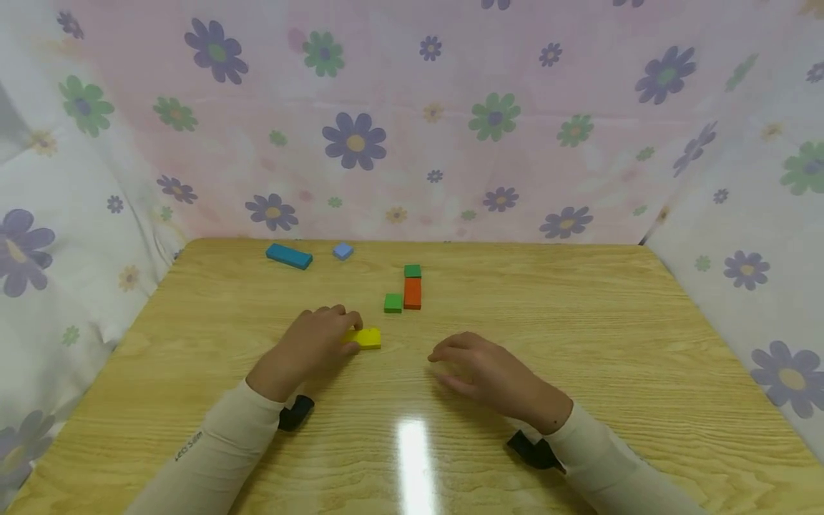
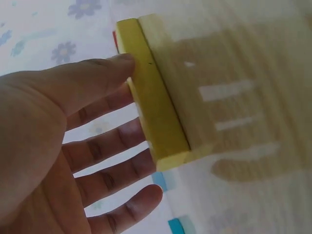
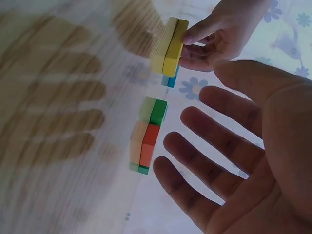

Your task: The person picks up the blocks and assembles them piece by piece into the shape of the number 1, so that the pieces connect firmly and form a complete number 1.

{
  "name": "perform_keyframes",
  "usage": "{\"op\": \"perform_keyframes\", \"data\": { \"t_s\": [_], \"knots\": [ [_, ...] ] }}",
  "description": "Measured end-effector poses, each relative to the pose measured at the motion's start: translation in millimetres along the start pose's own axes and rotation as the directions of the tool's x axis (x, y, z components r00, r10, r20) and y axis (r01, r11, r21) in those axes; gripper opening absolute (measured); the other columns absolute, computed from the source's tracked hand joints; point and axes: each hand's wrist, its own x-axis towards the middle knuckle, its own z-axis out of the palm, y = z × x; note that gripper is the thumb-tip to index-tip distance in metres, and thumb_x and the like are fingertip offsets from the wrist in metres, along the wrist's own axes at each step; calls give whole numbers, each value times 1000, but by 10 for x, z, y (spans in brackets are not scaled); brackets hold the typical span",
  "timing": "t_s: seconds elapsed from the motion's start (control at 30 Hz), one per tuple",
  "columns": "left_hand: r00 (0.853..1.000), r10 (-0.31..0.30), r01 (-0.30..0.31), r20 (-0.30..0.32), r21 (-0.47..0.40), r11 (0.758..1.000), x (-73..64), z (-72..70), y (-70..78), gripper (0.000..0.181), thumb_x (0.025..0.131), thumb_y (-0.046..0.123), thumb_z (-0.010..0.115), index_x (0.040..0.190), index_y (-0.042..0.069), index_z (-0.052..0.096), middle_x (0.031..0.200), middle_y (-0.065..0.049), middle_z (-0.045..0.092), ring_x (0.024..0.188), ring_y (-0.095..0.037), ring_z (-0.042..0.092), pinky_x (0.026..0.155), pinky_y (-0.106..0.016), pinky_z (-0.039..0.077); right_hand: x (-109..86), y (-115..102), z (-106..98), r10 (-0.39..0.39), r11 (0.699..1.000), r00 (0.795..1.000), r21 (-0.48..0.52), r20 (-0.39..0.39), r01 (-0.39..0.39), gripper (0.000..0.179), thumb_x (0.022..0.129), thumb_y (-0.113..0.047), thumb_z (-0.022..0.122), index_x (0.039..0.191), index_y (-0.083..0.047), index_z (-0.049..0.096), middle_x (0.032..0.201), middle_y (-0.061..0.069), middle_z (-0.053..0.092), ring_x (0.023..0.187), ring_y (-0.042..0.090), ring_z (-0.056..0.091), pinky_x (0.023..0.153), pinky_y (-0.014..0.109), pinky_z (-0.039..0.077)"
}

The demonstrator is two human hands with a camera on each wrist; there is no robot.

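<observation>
My left hand (image 1: pixel 313 348) holds a long yellow block (image 1: pixel 369 339) lying on the table. In the left wrist view the thumb presses the near side of the yellow block (image 2: pixel 155 97), with fingers behind it. My right hand (image 1: pixel 489 372) is over the table to the right, apart from every block. Its fingers (image 3: pixel 187 183) are spread and hold nothing in the right wrist view. Beyond the hands lies an orange-red block (image 1: pixel 413 293). A dark green block (image 1: pixel 413 271) touches its far end, and a bright green block (image 1: pixel 393 303) is at its left side.
Toward the back left of the wooden table (image 1: pixel 579 307) are a long blue block (image 1: pixel 289 256) and a small light blue block (image 1: pixel 343 251). A flowered cloth (image 1: pixel 399 200) hangs behind the table's far edge and along both sides.
</observation>
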Motion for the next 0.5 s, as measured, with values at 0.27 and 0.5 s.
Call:
{"op": "perform_keyframes", "data": {
  "t_s": [0.27,0.5],
  "knots": [
    [997,78,-77,-14,71,995,29,85,196,31,93,35,72,116,14,69,101,-5,69,85,-23,66,76,-42,55,-17,-7,-4,8,1000,996,-7,89,-7,37,94,-27,71,129,-12,66,136,5,60,126,23,57,98,39,53],
    [998,56,-54,-11,120,991,-37,111,309,39,92,41,71,120,15,68,100,-7,68,87,-26,65,76,-46,56,-5,-25,-4,-8,1000,997,-8,82,9,37,94,-26,71,128,-12,67,136,5,61,126,22,57,97,39,53]
  ]
}}
